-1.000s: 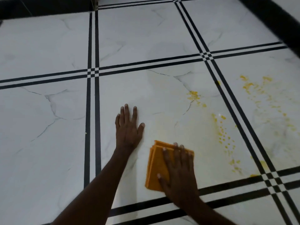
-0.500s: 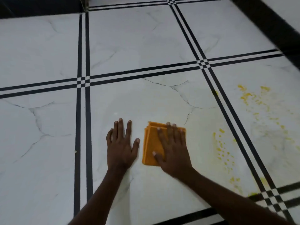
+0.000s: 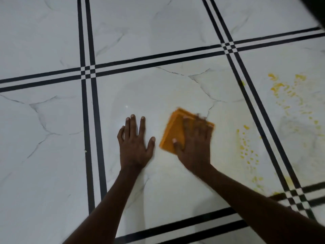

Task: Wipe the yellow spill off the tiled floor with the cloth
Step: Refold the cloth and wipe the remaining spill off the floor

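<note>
A folded orange cloth (image 3: 174, 131) lies flat on the white marble-look tiled floor (image 3: 158, 95). My right hand (image 3: 195, 143) presses down on it with straight, spread fingers; the fingertips are blurred. My left hand (image 3: 134, 143) rests flat on the bare tile just left of the cloth, fingers spread. Yellow spill drops (image 3: 246, 148) dot the same tile to the right of the cloth. A wider patch of yellow spill (image 3: 288, 95) spreads over the neighbouring tile beyond the black double line.
Black double grout lines (image 3: 88, 120) cross the floor, dividing it into large tiles. A dark wall base (image 3: 316, 7) shows at the top right corner. More yellow smears (image 3: 288, 182) sit near the line crossing at the lower right.
My right hand has pushed the cloth away from me and a little rightward over the tile; the yellow patch that lay ahead of it a second ago is gone. My left hand stays planted.
</note>
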The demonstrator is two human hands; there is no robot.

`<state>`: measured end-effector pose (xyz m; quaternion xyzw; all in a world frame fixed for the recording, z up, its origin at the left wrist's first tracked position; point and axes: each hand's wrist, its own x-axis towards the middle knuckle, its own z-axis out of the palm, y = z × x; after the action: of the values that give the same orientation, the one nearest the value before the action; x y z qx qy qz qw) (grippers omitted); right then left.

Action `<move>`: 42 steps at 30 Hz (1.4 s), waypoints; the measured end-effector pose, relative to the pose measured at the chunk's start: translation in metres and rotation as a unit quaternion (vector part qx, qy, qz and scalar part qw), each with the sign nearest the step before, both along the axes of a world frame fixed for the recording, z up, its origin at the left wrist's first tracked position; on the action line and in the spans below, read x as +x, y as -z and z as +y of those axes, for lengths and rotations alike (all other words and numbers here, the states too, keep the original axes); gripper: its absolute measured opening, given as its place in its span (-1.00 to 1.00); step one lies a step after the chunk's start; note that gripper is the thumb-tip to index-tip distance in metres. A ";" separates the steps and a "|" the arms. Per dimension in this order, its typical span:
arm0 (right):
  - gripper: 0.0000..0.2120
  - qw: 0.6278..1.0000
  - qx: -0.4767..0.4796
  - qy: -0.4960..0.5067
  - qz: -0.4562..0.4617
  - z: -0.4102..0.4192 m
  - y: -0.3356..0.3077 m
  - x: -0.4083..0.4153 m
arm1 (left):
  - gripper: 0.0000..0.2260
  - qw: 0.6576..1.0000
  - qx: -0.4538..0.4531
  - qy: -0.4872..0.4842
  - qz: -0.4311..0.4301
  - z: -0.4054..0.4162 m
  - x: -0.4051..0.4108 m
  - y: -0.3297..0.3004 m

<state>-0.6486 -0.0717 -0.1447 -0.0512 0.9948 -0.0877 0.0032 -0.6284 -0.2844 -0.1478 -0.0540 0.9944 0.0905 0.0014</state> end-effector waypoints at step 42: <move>-0.19 0.981 0.007 0.193 0.003 0.169 -0.001 -0.026 | -0.39 0.996 0.052 0.068 0.040 0.110 -0.016 -0.007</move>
<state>-0.6742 0.0971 -0.1442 0.1413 0.9867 -0.0791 -0.0163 -0.6445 -0.1748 -0.1409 0.0171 0.9890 0.1437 -0.0292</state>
